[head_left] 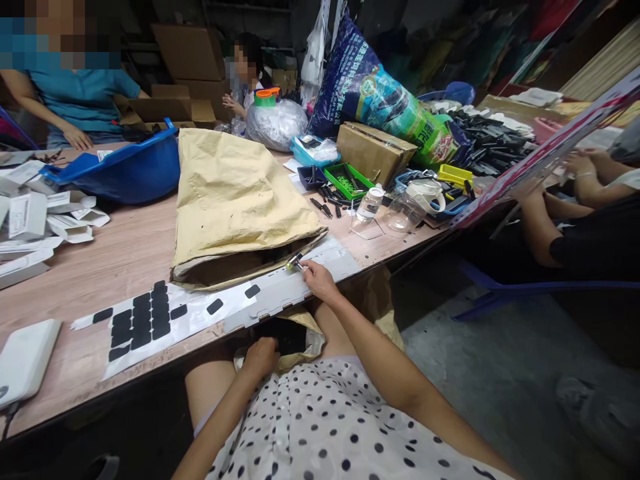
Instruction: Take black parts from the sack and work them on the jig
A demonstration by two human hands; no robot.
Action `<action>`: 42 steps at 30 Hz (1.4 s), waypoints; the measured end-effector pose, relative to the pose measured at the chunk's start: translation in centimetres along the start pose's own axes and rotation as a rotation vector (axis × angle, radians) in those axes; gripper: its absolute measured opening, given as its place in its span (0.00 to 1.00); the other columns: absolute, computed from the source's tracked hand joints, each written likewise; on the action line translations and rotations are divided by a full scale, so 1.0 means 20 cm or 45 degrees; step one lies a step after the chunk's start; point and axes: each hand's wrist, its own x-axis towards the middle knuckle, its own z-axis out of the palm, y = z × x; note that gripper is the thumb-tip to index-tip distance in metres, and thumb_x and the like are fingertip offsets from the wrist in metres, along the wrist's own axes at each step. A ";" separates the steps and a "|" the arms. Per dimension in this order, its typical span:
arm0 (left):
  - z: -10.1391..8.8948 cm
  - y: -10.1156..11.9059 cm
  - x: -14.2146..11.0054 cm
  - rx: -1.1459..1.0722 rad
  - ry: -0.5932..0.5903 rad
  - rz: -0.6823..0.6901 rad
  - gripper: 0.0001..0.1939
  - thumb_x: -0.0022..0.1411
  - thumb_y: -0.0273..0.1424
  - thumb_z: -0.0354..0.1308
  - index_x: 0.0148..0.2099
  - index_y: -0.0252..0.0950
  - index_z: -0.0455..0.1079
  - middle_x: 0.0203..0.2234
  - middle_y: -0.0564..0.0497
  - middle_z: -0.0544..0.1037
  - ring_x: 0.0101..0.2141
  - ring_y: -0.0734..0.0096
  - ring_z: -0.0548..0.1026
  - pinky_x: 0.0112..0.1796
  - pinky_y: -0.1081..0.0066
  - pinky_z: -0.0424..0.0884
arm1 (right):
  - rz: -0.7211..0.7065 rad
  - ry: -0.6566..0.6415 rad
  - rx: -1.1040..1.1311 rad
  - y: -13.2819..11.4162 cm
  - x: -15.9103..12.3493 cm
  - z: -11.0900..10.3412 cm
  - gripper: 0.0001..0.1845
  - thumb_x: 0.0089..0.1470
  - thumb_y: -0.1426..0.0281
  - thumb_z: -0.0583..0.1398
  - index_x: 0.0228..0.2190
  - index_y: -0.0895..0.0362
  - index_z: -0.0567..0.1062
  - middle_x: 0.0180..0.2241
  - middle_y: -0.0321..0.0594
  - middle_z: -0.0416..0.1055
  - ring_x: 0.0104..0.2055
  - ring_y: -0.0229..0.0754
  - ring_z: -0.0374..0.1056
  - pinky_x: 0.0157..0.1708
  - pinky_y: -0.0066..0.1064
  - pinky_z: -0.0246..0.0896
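Observation:
My right hand [320, 280] is closed on a small shiny cylindrical piece [295, 261] with a yellowish end, too small to name. It is held just in front of the open mouth of a tan paper sack [240, 193] lying on the table. Down at my lap, my left hand [263, 357] is at the mouth of a second paper sack [315, 340], whose inside looks dark. The fingers of that hand are mostly hidden. Black rounded stickers [150, 313] sit in rows on a white sheet [195, 307] along the table's near edge, left of my right hand.
A blue basin [135, 167] and white boxes [27, 217] stand to the left, near a white power bank [27, 360]. To the right are a green tray [347, 180], a small bottle [370, 203] and a clear jug [405, 210]. Other people sit around the table.

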 end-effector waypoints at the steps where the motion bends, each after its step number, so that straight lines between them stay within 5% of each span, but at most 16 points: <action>1: -0.05 0.03 -0.01 -0.054 0.003 0.066 0.13 0.61 0.27 0.56 0.44 0.36 0.79 0.43 0.42 0.83 0.46 0.57 0.80 0.42 0.69 0.71 | 0.004 0.000 0.032 0.00 0.00 0.00 0.17 0.55 0.66 0.55 0.43 0.50 0.79 0.26 0.32 0.74 0.29 0.40 0.67 0.35 0.29 0.64; 4: -0.26 0.12 -0.02 -0.276 0.083 0.219 0.13 0.64 0.34 0.54 0.40 0.37 0.79 0.30 0.48 0.83 0.33 0.64 0.80 0.34 0.70 0.69 | 0.045 0.011 0.165 -0.01 -0.01 0.00 0.17 0.55 0.67 0.54 0.43 0.51 0.79 0.25 0.31 0.72 0.26 0.37 0.65 0.30 0.27 0.64; 6: -0.40 0.16 0.01 -0.345 0.287 0.205 0.14 0.65 0.36 0.53 0.37 0.38 0.78 0.26 0.50 0.81 0.29 0.66 0.77 0.32 0.71 0.67 | 0.108 0.017 0.271 -0.03 -0.01 0.00 0.17 0.55 0.68 0.54 0.43 0.53 0.78 0.25 0.30 0.70 0.22 0.34 0.62 0.25 0.25 0.62; 11: -0.65 0.21 0.18 -0.277 0.945 -0.039 0.13 0.65 0.38 0.54 0.43 0.39 0.76 0.35 0.47 0.81 0.38 0.61 0.78 0.35 0.69 0.67 | 0.255 -0.004 0.535 -0.07 -0.02 0.00 0.16 0.56 0.69 0.53 0.43 0.56 0.76 0.23 0.28 0.66 0.15 0.30 0.53 0.15 0.22 0.54; 15: -0.72 0.22 0.32 -0.215 1.120 -0.235 0.16 0.64 0.39 0.55 0.47 0.34 0.76 0.42 0.38 0.79 0.43 0.51 0.77 0.40 0.62 0.70 | 0.274 0.003 0.616 -0.08 -0.03 -0.02 0.15 0.56 0.68 0.55 0.41 0.56 0.77 0.22 0.28 0.66 0.15 0.29 0.54 0.13 0.21 0.53; 22: -0.71 0.16 0.38 -0.232 1.075 -0.274 0.13 0.63 0.33 0.54 0.43 0.33 0.77 0.36 0.37 0.77 0.42 0.47 0.76 0.43 0.57 0.71 | 0.278 -0.004 0.658 -0.08 -0.03 -0.02 0.14 0.55 0.68 0.55 0.41 0.56 0.77 0.22 0.27 0.66 0.15 0.29 0.54 0.13 0.21 0.54; 27: -0.58 -0.02 0.30 -0.320 1.297 0.095 0.11 0.63 0.34 0.54 0.43 0.40 0.76 0.36 0.45 0.76 0.41 0.54 0.74 0.44 0.59 0.71 | 0.271 0.003 0.677 -0.07 -0.02 -0.01 0.14 0.53 0.67 0.56 0.40 0.56 0.76 0.22 0.27 0.66 0.15 0.29 0.54 0.13 0.21 0.54; 33: -0.44 -0.15 0.23 -0.461 1.098 0.361 0.10 0.60 0.35 0.56 0.40 0.42 0.76 0.34 0.50 0.76 0.39 0.60 0.74 0.45 0.61 0.72 | 0.223 0.024 0.609 -0.04 -0.03 -0.01 0.12 0.53 0.64 0.55 0.36 0.55 0.75 0.22 0.28 0.66 0.15 0.30 0.55 0.13 0.22 0.54; 38: -0.42 -0.15 0.24 -0.485 1.049 0.356 0.10 0.58 0.37 0.59 0.41 0.42 0.78 0.33 0.51 0.76 0.40 0.60 0.74 0.44 0.63 0.71 | 0.137 0.065 0.419 -0.01 -0.04 0.00 0.13 0.54 0.61 0.55 0.25 0.55 0.73 0.19 0.29 0.65 0.18 0.33 0.58 0.18 0.23 0.58; 42: -0.43 -0.12 0.24 -0.476 1.018 0.309 0.11 0.57 0.37 0.61 0.41 0.42 0.79 0.34 0.51 0.76 0.40 0.61 0.74 0.45 0.64 0.70 | 0.007 0.086 0.255 0.00 -0.05 0.01 0.12 0.53 0.62 0.57 0.29 0.55 0.77 0.23 0.32 0.71 0.26 0.37 0.66 0.29 0.27 0.65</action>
